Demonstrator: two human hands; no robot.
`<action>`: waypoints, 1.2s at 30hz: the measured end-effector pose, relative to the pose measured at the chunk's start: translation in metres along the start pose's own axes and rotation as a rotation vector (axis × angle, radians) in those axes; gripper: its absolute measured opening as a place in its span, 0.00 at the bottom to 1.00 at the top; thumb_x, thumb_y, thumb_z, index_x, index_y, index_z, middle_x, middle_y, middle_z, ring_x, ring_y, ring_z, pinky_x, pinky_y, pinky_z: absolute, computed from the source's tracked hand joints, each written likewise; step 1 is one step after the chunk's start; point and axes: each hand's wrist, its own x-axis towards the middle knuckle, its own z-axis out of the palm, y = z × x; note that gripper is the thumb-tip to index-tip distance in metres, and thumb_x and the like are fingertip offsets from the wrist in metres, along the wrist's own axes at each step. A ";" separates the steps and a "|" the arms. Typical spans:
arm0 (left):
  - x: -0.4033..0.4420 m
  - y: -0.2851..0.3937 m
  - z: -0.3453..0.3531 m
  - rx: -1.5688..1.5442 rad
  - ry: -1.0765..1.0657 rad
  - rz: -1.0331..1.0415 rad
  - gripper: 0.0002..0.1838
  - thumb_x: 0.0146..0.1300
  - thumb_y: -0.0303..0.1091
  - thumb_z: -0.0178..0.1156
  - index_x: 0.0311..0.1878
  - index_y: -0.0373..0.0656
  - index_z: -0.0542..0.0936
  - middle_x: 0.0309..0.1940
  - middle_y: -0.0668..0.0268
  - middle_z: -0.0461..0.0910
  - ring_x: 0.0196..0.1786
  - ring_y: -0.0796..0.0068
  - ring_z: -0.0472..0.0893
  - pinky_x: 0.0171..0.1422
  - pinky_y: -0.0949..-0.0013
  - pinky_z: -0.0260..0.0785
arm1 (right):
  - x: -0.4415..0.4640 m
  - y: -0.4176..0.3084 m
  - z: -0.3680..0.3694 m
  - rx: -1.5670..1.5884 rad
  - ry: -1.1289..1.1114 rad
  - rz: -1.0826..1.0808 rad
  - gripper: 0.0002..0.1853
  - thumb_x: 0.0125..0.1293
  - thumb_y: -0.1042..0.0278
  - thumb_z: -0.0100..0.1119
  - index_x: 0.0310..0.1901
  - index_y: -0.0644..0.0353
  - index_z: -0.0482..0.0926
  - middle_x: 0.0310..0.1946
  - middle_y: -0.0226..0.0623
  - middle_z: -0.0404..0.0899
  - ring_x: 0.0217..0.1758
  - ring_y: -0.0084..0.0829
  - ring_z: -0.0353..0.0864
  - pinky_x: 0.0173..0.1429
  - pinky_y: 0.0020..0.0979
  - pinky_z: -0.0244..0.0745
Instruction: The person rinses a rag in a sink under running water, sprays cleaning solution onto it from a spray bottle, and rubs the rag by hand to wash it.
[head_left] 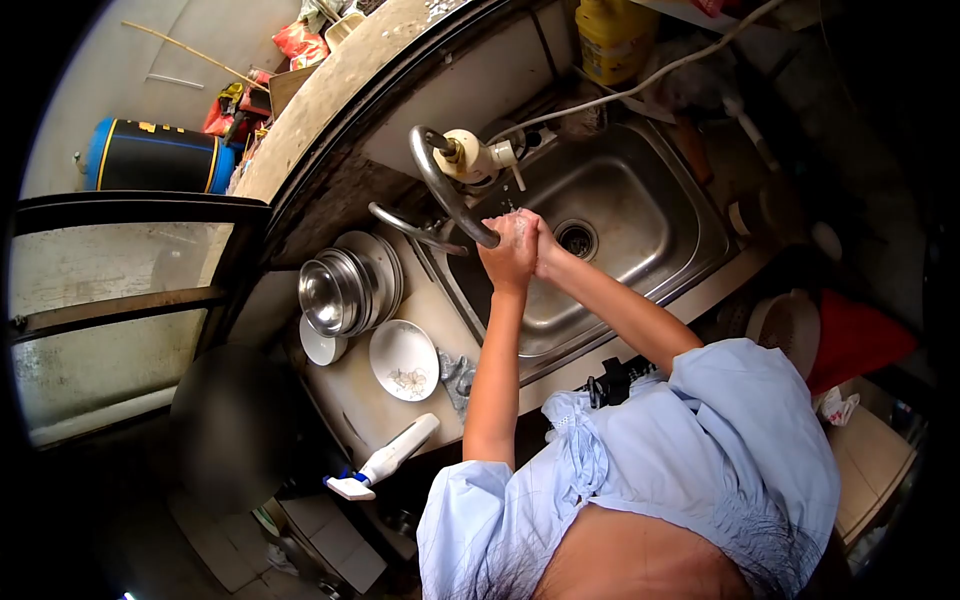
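Observation:
Over the left part of the steel sink (640, 240), my left hand (511, 252) and my right hand (545, 245) are pressed together beneath the curved metal faucet (437, 180). Water splashes at the fingertips, and the skin looks wet. The fingers of both hands are closed against each other; whether anything lies between them is hidden. Just to the right of the hands is the round drain (576, 240). A white tap fitting (478, 158) with a small lever sits above them on the wall side.
Left of the sink are stacked metal bowls (332, 292), a white patterned bowl (404, 360), a grey cloth (457, 382) and a white brush (398, 450). A yellow container (612, 45) stands behind the sink. A pale hose (640, 88) crosses behind it. A red cloth (855, 340) lies at right.

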 end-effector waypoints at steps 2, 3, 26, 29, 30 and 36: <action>0.005 -0.002 0.001 0.110 -0.029 0.076 0.11 0.55 0.35 0.51 0.26 0.36 0.73 0.21 0.59 0.72 0.29 0.56 0.70 0.33 0.60 0.62 | 0.004 0.002 0.003 -0.152 -0.025 -0.101 0.21 0.60 0.51 0.37 0.27 0.59 0.74 0.26 0.37 0.77 0.31 0.33 0.76 0.38 0.31 0.68; 0.005 -0.002 0.002 0.109 -0.028 0.077 0.11 0.55 0.35 0.51 0.26 0.36 0.73 0.21 0.59 0.72 0.29 0.56 0.70 0.33 0.60 0.62 | 0.006 0.003 0.002 -0.247 -0.042 -0.157 0.20 0.60 0.51 0.38 0.26 0.59 0.74 0.25 0.37 0.77 0.30 0.34 0.76 0.37 0.31 0.68; -0.001 -0.014 0.021 -0.474 0.135 -0.598 0.16 0.57 0.42 0.47 0.39 0.38 0.70 0.32 0.62 0.71 0.34 0.68 0.73 0.38 0.68 0.65 | -0.011 0.001 0.008 -0.461 -0.183 -0.541 0.16 0.60 0.64 0.45 0.47 0.66 0.68 0.42 0.35 0.72 0.45 0.20 0.69 0.50 0.21 0.63; 0.008 0.004 0.014 -0.078 -0.003 -0.149 0.18 0.54 0.43 0.51 0.39 0.37 0.69 0.32 0.61 0.71 0.34 0.64 0.72 0.38 0.66 0.65 | -0.021 -0.012 0.016 -0.129 -0.001 -0.379 0.12 0.58 0.68 0.44 0.42 0.64 0.70 0.37 0.34 0.74 0.41 0.22 0.71 0.46 0.22 0.65; 0.008 0.008 0.012 -0.050 -0.040 -0.053 0.18 0.53 0.44 0.52 0.39 0.37 0.69 0.32 0.60 0.71 0.34 0.63 0.72 0.38 0.66 0.65 | -0.020 -0.015 0.013 0.107 -0.095 -0.171 0.10 0.58 0.67 0.40 0.34 0.61 0.71 0.30 0.32 0.74 0.34 0.25 0.73 0.42 0.25 0.67; 0.006 0.014 -0.005 -0.158 -0.193 0.090 0.27 0.40 0.48 0.63 0.35 0.35 0.68 0.28 0.56 0.69 0.32 0.54 0.69 0.37 0.62 0.63 | -0.018 -0.022 -0.008 0.320 -0.051 0.199 0.19 0.59 0.52 0.37 0.29 0.59 0.71 0.29 0.36 0.74 0.33 0.31 0.74 0.43 0.27 0.69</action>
